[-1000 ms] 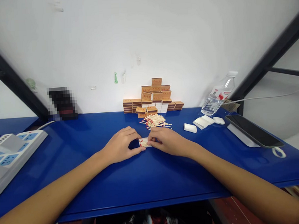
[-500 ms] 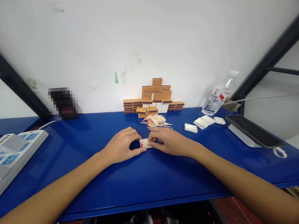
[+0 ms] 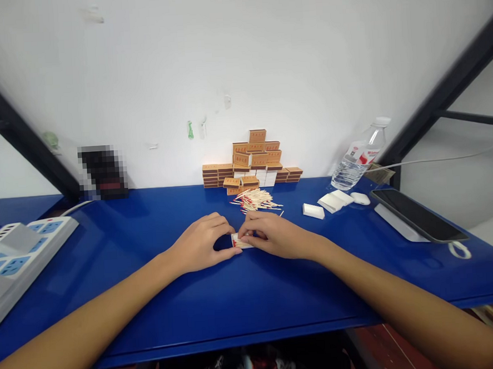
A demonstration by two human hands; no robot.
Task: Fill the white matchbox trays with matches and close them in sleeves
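A small white matchbox tray (image 3: 235,237) lies on the blue table, with several red-headed matches (image 3: 242,244) in it. My left hand (image 3: 202,240) grips the tray's left end, thumb at the near side and fingers at the far side. Over the tray's middle and right part, my right hand (image 3: 272,234) has its fingers pinched down at the matches; its fingertips partly hide them and the tray's right end. Just beyond both hands is a loose heap of matches (image 3: 254,199), red heads mostly to the left.
Matchboxes (image 3: 258,158) are stacked against the wall behind the heap. To the right lie white trays (image 3: 313,211), a white case (image 3: 360,198) and a phone (image 3: 419,213) on a stand. A water bottle (image 3: 353,161) leans at the back. A power strip (image 3: 37,247) is at left.
My right hand's fingertips have shifted slightly left over the tray, and the matches inside show more spread along its near side. My left hand stays at the tray's left end.
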